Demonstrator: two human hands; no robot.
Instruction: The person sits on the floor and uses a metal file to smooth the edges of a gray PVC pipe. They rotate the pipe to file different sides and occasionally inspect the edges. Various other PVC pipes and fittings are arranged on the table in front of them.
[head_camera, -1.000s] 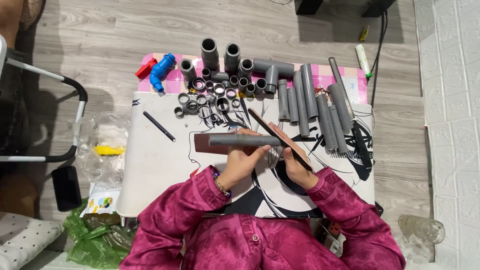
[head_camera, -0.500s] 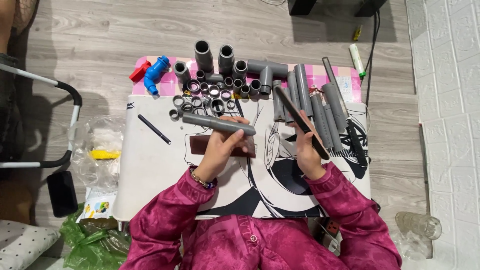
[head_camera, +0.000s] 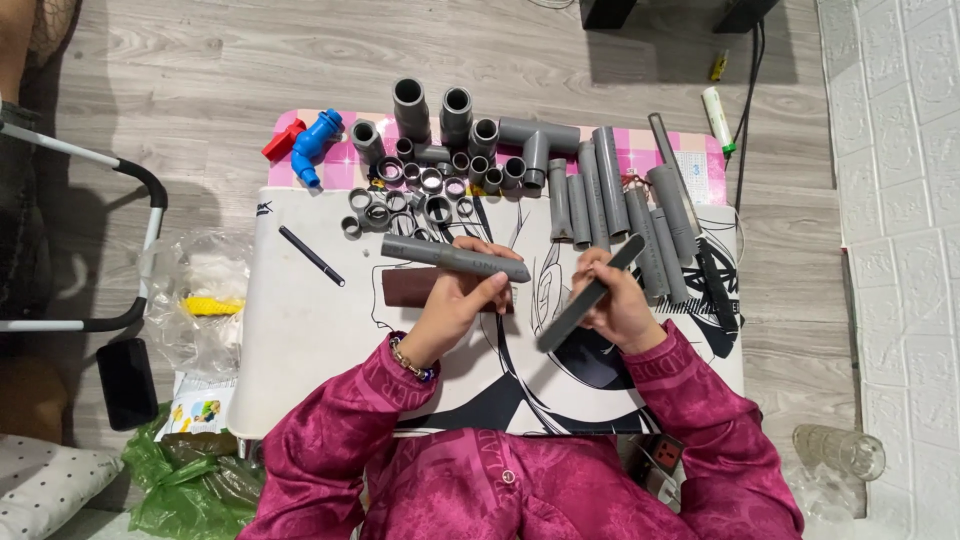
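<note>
Grey pipe (head_camera: 455, 259) in left hand (head_camera: 455, 305)

A home room – wood-look floor (head_camera: 250, 70), white brick-pattern wall (head_camera: 900, 200), pillow (head_camera: 45, 490) nearby.

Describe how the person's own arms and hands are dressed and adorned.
Both arms wear long, loose sleeves of glossy magenta fabric with a faint woven pattern: the left sleeve and the right sleeve. The left wrist carries a beaded bracelet in gold and dark tones. The left hand and right hand are bare, with no gloves; no rings can be made out on the fingers.
</note>
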